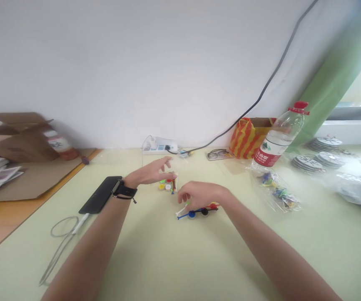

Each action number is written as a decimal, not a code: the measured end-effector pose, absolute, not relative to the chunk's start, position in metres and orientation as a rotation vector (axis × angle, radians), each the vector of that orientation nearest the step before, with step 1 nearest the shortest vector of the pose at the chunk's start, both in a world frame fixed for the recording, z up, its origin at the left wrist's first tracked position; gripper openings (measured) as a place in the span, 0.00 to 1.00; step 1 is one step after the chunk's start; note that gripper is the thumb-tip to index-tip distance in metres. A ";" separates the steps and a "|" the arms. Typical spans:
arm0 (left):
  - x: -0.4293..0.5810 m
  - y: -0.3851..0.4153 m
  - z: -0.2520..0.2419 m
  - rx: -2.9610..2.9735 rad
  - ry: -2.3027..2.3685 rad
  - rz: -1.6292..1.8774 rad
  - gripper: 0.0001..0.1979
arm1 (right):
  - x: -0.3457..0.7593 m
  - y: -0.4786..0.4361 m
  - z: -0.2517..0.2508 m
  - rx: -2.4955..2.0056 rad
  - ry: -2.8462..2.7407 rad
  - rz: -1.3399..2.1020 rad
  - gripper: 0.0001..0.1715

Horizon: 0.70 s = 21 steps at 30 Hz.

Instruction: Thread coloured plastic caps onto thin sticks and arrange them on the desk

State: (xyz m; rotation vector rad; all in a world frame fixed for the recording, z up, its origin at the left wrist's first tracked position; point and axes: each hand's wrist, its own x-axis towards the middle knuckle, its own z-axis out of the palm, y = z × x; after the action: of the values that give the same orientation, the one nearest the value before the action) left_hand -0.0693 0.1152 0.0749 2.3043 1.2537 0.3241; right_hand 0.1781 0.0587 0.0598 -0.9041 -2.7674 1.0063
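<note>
My left hand (155, 170), a dark watch on its wrist, reaches over a small cluster of coloured round pieces (164, 186) and short plastic sticks (174, 184). Its fingers are spread apart, and the thumb side is close to the sticks. Nearer to me, my right hand (200, 193) is bent down with curled fingers over a second group. There a blue round piece (192, 214), a black round piece (204, 211) and a red one (213, 206) lie with thin sticks. A white stick (181, 210) runs up to the right fingertips, which hide whatever they pinch.
A phone (100, 195) with a charging cable lies left. Along the wall are a power strip (160, 147), eyeglasses (218, 154) and a striped bag (243, 138). Right stand a water bottle (277, 138), plastic bags of small parts (280, 193) and stacked discs (307, 163). A cardboard box (23, 140) sits far left.
</note>
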 end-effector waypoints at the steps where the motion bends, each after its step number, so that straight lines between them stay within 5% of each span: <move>1: -0.069 0.115 0.075 2.299 1.244 0.313 0.41 | 0.174 0.058 0.053 -0.904 -2.815 1.006 0.09; 8: -0.064 0.110 0.081 2.263 1.155 0.329 0.38 | 0.175 0.065 0.050 -0.942 -2.721 1.006 0.03; 21: -0.058 0.107 0.084 2.201 1.110 0.245 0.34 | 0.248 0.081 0.101 -0.936 -2.000 1.084 0.17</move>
State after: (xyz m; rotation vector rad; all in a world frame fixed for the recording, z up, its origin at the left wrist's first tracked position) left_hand -0.0584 0.1071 0.0839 2.2008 1.1104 0.2450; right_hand 0.2483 0.0806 0.1006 -0.9360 -1.9998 1.0836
